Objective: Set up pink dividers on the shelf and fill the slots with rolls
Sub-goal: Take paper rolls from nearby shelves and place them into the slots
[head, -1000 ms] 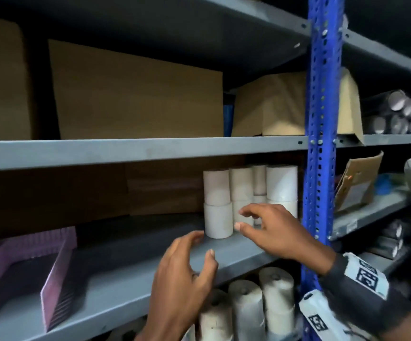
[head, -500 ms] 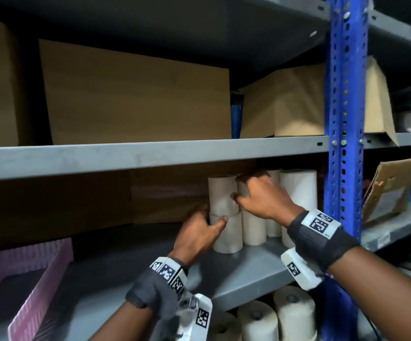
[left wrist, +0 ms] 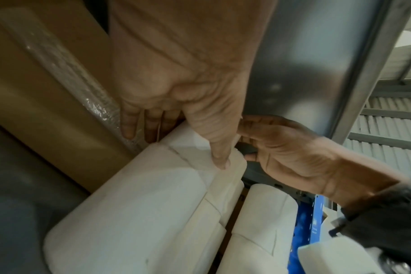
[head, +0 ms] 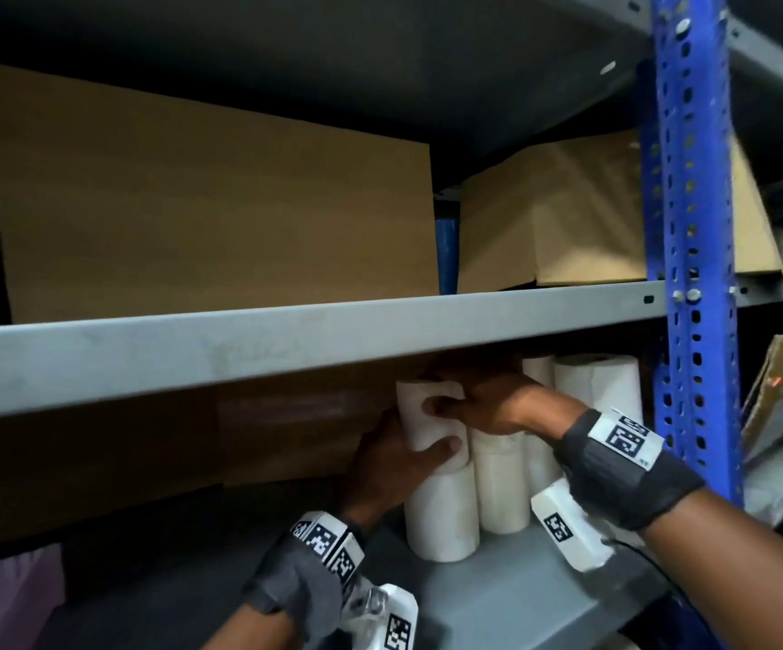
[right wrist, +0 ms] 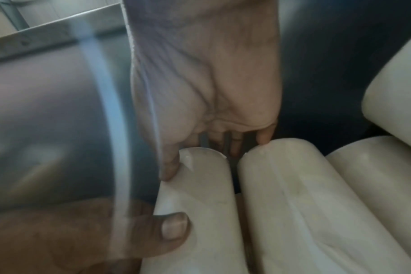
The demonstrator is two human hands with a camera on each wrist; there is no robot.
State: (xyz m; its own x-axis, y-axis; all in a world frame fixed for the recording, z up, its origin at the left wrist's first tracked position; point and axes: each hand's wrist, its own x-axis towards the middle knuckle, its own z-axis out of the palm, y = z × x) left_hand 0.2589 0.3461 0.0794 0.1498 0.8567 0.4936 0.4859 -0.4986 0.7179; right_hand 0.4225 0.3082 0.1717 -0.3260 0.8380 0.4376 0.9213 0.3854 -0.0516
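Note:
White paper rolls stand stacked in twos on the grey shelf [head: 521,598]. My left hand [head: 392,464] grips the upper roll [head: 415,422] of the front-left stack, thumb in front and fingers behind it. My right hand [head: 488,405] holds the same roll's top end, thumb on its front and fingers over the top. That roll leans slightly left on the lower roll [head: 441,513]. The left wrist view shows my left hand [left wrist: 188,126] and right hand [left wrist: 289,153] on the roll [left wrist: 190,148]. The right wrist view shows my right hand [right wrist: 207,111] on the roll [right wrist: 204,187]. A pink divider [head: 14,598] is dimly visible at the lower left.
More stacked rolls [head: 596,391] stand behind and to the right, up to the blue upright [head: 690,227]. The upper shelf's edge [head: 286,340] hangs low over the roll tops. Brown cardboard [head: 145,443] lines the back; boxes [head: 211,208] sit on the upper shelf.
Both hands reached in from the shelf's front edge and took hold of the front-left stack's upper roll. The left hand slid up from the lower roll. The view came closer.

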